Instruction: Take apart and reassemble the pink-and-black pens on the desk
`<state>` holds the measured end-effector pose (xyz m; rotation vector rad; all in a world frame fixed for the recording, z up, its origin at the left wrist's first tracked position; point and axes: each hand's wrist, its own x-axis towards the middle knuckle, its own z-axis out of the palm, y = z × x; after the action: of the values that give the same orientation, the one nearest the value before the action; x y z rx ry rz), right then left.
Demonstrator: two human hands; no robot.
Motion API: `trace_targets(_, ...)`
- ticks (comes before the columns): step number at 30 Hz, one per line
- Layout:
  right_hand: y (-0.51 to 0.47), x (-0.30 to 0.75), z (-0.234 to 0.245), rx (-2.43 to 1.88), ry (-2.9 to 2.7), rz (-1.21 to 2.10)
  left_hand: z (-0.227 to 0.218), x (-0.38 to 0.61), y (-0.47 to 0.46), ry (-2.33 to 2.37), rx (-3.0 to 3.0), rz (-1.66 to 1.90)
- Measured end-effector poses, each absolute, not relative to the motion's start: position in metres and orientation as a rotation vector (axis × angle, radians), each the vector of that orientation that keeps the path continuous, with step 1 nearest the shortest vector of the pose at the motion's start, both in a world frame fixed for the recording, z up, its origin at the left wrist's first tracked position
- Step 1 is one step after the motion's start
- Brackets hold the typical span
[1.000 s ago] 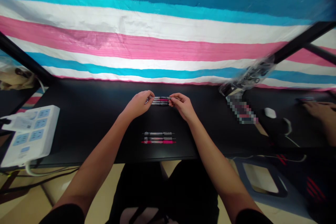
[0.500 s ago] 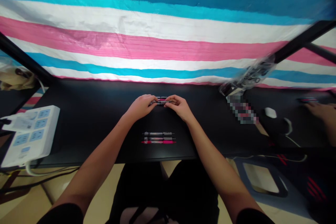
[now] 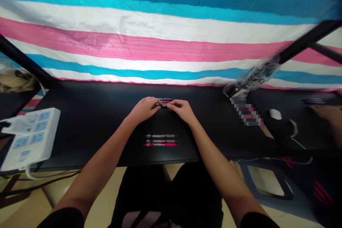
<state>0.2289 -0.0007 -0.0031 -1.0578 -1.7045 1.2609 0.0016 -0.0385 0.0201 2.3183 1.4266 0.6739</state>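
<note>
Toward the back of the black desk, a small group of pens lies side by side, a pink-red pen point(image 3: 165, 102) among dark ones. My left hand point(image 3: 145, 109) covers their left ends, its thumb and fingers closed on a dark pen point(image 3: 162, 105) at the near side. My right hand point(image 3: 184, 109) pinches that pen's right end between thumb and forefinger. Closer to me, a separate row holds a grey pen point(image 3: 160, 136), another dark pen point(image 3: 161, 141) and a red pen point(image 3: 161, 145), all lying crosswise.
A white power strip point(image 3: 50, 139) with a plug stands at the desk's left. To the right are a plastic-wrapped item point(image 3: 253, 78), a white earbud-like case point(image 3: 275, 114) and a cable. Another person's hand point(image 3: 327, 114) is at far right. A striped sheet point(image 3: 160, 50) hangs behind.
My right hand has drawn its fingers together and lower, exposing the right ends of the back pens. My left hand has barely moved; the near row of pens stays put.
</note>
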Motion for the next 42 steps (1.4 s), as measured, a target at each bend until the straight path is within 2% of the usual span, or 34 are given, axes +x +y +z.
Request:
trace_targets(8,0.002,0.228,-0.009,-0.978,-1.617,1.315,0.021,-0.003,-0.037,1.497,2.297,0.681)
trace_targets(18,0.004,0.233,-0.008,-1.082,-1.751,1.175,0.023,-0.004,-0.036,1.500,2.316,0.668)
trace_targets(27,0.005,0.231,-0.014,-1.025,-1.719,1.196,0.022,-0.004,-0.036,1.519,2.318,0.672)
trace_targets(33,0.004,0.234,-0.009,-1.085,-1.870,1.070,0.021,-0.003,-0.036,1.479,2.273,0.724)
trace_targets(42,0.004,0.230,-0.015,-1.033,-1.754,1.162,0.018,-0.004,-0.035,1.492,2.244,0.765)
